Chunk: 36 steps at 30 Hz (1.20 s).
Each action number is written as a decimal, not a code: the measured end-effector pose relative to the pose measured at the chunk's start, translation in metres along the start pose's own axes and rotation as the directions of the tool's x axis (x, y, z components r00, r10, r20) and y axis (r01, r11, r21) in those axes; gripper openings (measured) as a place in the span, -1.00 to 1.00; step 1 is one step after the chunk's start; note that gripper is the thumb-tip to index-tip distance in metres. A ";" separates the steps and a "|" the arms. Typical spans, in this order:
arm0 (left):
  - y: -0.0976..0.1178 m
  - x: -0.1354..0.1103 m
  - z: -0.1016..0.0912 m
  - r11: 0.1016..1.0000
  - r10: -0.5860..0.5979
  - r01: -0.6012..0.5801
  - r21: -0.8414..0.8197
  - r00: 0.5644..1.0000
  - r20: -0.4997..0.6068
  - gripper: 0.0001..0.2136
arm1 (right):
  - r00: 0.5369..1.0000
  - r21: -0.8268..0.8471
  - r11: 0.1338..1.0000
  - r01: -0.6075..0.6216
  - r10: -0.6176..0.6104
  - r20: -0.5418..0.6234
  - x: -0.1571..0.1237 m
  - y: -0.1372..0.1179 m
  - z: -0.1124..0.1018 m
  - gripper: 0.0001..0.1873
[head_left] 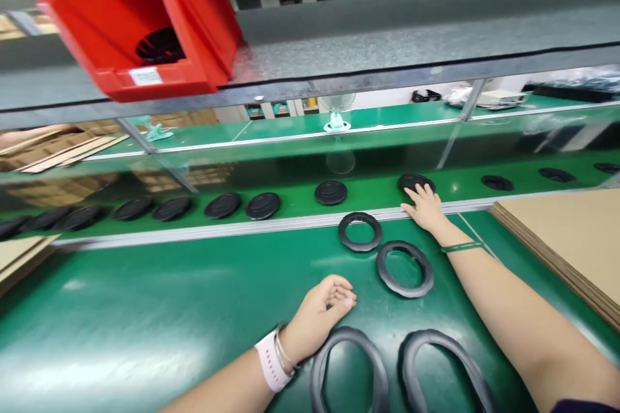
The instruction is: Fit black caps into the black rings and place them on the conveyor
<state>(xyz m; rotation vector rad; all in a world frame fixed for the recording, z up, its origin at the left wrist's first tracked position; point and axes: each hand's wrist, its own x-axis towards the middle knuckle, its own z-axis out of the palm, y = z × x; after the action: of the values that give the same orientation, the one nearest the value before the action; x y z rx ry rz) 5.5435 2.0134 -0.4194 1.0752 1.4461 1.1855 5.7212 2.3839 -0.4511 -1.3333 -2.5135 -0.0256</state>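
My right hand reaches to the green belt. Its fingers are spread over the near edge of a black round disc. Low over the green worktop, my left hand is loosely curled with nothing visible in it. Between the hands lie two dark ring-shaped cushions, a smaller-looking ring near the rail and another ring closer to me. At the bottom are two larger-looking grey rings, the left ring just beneath my left hand and the right ring beside it.
Several more black discs lie along the green belt behind a metal rail. Cardboard sheets are stacked at right, more cardboard at left. A red bin stands on the metal shelf above.
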 end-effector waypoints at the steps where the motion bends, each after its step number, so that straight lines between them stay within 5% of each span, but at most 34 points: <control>1: 0.001 0.000 0.000 1.000 0.009 -0.008 0.022 1.000 -0.006 -0.75 | 1.000 -0.003 1.000 0.007 -0.007 -0.016 0.001 0.003 0.003 -0.40; 13: 0.012 -0.006 0.000 0.989 0.018 -0.015 0.148 1.000 -0.021 -0.85 | 0.985 0.086 0.984 0.154 -0.146 -0.093 0.009 0.020 0.024 -0.40; 23: 0.010 -0.006 -0.001 0.981 0.042 -0.043 0.189 0.999 0.010 -0.85 | 0.998 0.105 0.993 0.059 -0.058 -0.011 0.003 0.009 0.007 -0.40; 27: 0.009 -0.005 -0.002 0.982 0.044 -0.049 0.182 0.999 0.031 -0.85 | 0.997 0.147 0.988 0.055 -0.046 -0.063 0.001 0.000 -0.007 -0.41; 31: 0.008 -0.005 -0.002 0.980 0.040 -0.048 0.191 0.998 0.042 -0.85 | 0.968 0.318 0.919 0.233 -0.186 -0.170 -0.010 -0.027 -0.030 -0.55; 36: 0.008 -0.009 -0.002 0.965 0.112 -0.094 0.243 0.992 -0.058 -0.83 | 0.836 0.583 0.682 0.442 -0.548 0.007 -0.036 -0.075 -0.049 -0.61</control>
<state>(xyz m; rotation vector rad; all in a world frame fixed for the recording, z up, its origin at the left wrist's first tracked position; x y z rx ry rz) 5.5432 2.0059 -0.4102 1.2981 1.6370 1.1518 5.6916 2.3043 -0.4044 -0.4036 -2.6415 0.7018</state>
